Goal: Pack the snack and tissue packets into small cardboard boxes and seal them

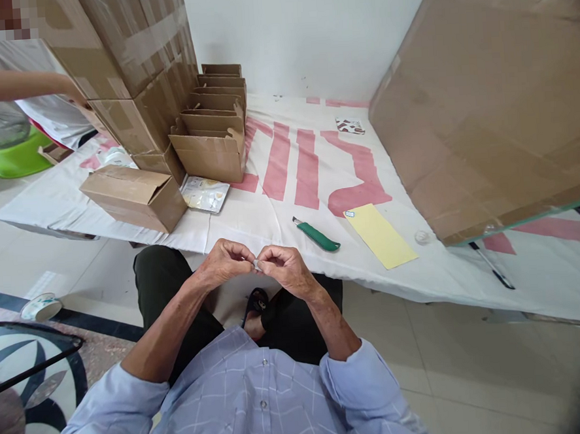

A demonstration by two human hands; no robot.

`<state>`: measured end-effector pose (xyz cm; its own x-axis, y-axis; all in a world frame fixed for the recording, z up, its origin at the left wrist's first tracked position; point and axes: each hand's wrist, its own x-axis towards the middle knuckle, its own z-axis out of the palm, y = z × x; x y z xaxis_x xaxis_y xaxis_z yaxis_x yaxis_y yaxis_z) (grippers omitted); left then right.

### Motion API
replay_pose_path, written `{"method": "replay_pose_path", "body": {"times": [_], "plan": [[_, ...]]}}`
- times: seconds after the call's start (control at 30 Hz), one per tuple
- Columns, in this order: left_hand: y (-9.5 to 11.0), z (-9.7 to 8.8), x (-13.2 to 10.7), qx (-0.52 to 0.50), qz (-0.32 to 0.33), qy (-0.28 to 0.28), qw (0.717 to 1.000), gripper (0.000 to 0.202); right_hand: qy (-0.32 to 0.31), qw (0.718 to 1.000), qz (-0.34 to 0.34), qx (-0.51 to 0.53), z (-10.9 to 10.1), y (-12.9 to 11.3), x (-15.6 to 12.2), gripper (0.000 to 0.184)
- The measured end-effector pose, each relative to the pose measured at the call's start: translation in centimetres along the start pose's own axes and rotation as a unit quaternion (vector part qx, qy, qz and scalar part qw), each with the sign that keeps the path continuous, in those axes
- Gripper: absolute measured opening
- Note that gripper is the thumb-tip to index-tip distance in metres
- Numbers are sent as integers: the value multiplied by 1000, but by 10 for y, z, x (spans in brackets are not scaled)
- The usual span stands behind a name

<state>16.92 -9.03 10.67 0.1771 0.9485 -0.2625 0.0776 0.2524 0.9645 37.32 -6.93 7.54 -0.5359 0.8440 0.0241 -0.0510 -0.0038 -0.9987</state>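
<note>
My left hand and my right hand meet above my lap, at the front edge of the table. Both are closed in a pinch, fingertips nearly touching. Between them shows a tiny whitish piece, too small to name, held at the fingertips of both hands. To the right of my right hand, a green utility knife lies on the tablecloth. A yellow paper sheet with a small label at its corner lies further right.
Open cardboard boxes stand in a row at the back left, beside tall stacked cartons. A closed box and a printed pouch lie in front. A big cardboard sheet leans at right. Another person's arm reaches behind the cartons.
</note>
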Motion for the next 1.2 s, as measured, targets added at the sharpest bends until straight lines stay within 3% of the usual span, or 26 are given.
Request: {"method": "replay_pose_path", "body": {"times": [0.3, 0.5, 0.77, 0.97, 1.2], "plan": [[-1, -2, -2, -20, 19, -33, 999, 18, 1, 1000, -8, 15, -1, -2, -1, 27], [0, -1, -3, -31, 30, -27, 999, 15, -2, 1000, -11, 29, 1, -2, -1, 30], [-1, -1, -6, -81, 75, -52, 992, 13, -5, 995, -8, 95, 1, -3, -1, 44], [-3, 0, -7, -69, 57, -22, 996, 21, 11, 998, -20, 66, 4, -1, -2, 41], [1, 2, -6, -39, 43, -8, 998, 13, 9, 999, -25, 34, 6, 0, -5, 36]]}}
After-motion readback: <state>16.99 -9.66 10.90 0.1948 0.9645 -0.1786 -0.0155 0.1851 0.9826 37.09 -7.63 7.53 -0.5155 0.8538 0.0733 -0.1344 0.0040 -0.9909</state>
